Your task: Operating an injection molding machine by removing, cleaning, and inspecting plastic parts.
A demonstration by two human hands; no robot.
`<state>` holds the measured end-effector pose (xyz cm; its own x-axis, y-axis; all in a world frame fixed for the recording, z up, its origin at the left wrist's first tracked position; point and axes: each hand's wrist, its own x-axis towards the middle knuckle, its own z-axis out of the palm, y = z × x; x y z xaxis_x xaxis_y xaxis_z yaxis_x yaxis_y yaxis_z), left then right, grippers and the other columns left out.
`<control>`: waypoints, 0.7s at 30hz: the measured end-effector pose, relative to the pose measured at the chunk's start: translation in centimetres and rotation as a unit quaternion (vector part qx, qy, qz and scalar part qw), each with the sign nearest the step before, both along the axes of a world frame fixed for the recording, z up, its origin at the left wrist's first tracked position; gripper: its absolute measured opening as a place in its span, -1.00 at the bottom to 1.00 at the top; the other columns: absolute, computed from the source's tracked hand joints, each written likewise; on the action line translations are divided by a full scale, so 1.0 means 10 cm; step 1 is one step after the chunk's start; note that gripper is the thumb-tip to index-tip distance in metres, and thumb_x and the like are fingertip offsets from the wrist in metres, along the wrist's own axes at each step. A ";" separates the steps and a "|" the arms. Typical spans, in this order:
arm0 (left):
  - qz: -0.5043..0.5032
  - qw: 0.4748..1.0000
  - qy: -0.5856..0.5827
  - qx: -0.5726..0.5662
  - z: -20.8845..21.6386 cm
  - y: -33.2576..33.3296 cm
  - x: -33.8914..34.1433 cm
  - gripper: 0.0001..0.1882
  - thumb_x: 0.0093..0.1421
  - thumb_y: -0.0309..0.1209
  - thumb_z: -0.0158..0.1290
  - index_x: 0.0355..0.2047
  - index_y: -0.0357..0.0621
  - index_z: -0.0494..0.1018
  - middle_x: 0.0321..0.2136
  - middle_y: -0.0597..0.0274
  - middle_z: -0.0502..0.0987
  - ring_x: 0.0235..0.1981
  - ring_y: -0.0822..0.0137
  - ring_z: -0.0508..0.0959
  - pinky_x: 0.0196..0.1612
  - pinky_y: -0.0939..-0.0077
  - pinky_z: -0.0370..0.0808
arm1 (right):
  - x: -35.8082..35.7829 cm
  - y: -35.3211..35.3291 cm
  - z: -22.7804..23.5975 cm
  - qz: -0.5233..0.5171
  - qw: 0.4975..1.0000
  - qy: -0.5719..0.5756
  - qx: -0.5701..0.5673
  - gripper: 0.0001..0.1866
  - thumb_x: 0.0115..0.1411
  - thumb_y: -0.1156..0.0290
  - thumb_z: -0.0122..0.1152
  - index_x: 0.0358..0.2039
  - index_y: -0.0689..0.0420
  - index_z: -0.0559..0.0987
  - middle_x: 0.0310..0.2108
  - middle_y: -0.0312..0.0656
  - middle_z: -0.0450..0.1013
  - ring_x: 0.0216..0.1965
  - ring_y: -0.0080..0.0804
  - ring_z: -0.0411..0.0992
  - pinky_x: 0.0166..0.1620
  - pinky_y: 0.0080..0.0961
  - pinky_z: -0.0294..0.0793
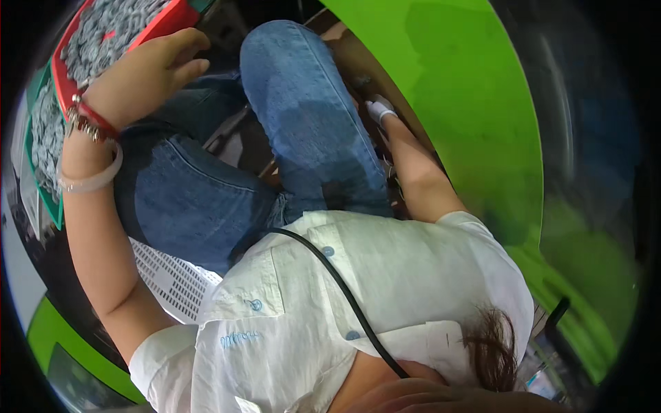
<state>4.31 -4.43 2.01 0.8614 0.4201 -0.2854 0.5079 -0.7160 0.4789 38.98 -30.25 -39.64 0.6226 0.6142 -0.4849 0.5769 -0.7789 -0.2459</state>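
My left hand [153, 74] is raised beside a red crate [60, 74] at the upper left. Its thumb and bent index finger stand apart with nothing visible between them; the other fingers are mostly hidden. Small grey looped pieces [103, 31] fill that crate in a heap. Down at the right, past my knee, my right hand [381, 109] reaches low next to a bright green panel [475, 103]. White covering shows on this hand, and its fingers are too small and hidden to read.
Below the red crate sits a green crate [53, 206] with more grey pieces. A white perforated basket [172, 279] stands beside my left thigh. My jeans-clad legs [296, 89] fill the middle. A black cable [330, 272] runs over my shirt. Another green panel [76, 344] is at lower left.
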 end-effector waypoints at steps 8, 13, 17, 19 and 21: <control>0.049 0.998 0.047 0.018 0.19 -0.02 0.02 -0.66 0.20 -0.41 0.10 -0.03 -0.18 0.37 -0.29 -0.04 0.53 -0.23 -0.03 0.55 -0.19 0.21 0.46 | 0.23 0.41 -0.90 -0.109 0.989 -0.048 -0.086 -0.63 0.14 0.19 0.16 -0.05 0.01 0.51 -0.08 0.01 0.51 -0.03 0.03 0.47 0.00 -0.25 0.44; 0.025 0.992 0.118 -0.033 0.19 -0.01 0.14 -0.70 0.14 -0.40 0.12 -0.11 -0.17 0.43 -0.39 0.08 0.51 -0.27 0.04 0.54 -0.18 0.24 0.46 | 0.30 0.55 -1.29 -0.160 0.981 -0.075 -0.082 -0.56 0.12 0.17 0.17 0.02 -0.01 0.44 -0.03 0.07 0.47 -0.01 0.09 0.45 0.03 -0.19 0.44; 0.020 0.990 0.105 -0.088 0.17 0.05 0.16 -0.70 0.12 -0.36 0.15 -0.14 -0.15 0.44 -0.45 0.13 0.48 -0.31 0.09 0.53 -0.21 0.26 0.45 | 0.37 0.61 -1.59 -0.194 0.974 -0.093 -0.066 -0.50 0.11 0.15 0.18 0.07 -0.03 0.38 0.00 0.12 0.45 0.02 0.15 0.43 0.05 -0.15 0.43; 0.019 0.989 0.103 -0.099 0.18 0.06 0.17 -0.68 0.10 -0.36 0.16 -0.15 -0.17 0.43 -0.44 0.15 0.48 -0.33 0.11 0.53 -0.20 0.26 0.45 | 0.39 0.62 -1.68 -0.198 0.973 -0.102 -0.056 -0.46 0.11 0.15 0.18 0.10 -0.03 0.36 0.02 0.15 0.44 0.03 0.18 0.43 0.06 -0.13 0.43; 0.007 0.986 0.109 -0.123 0.21 0.07 0.17 -0.67 0.09 -0.36 0.17 -0.14 -0.18 0.42 -0.42 0.16 0.48 -0.33 0.12 0.53 -0.19 0.26 0.45 | 0.38 0.63 -1.69 -0.212 0.971 -0.104 -0.045 -0.47 0.10 0.14 0.20 0.09 -0.03 0.37 0.01 0.16 0.44 0.02 0.18 0.43 0.05 -0.12 0.44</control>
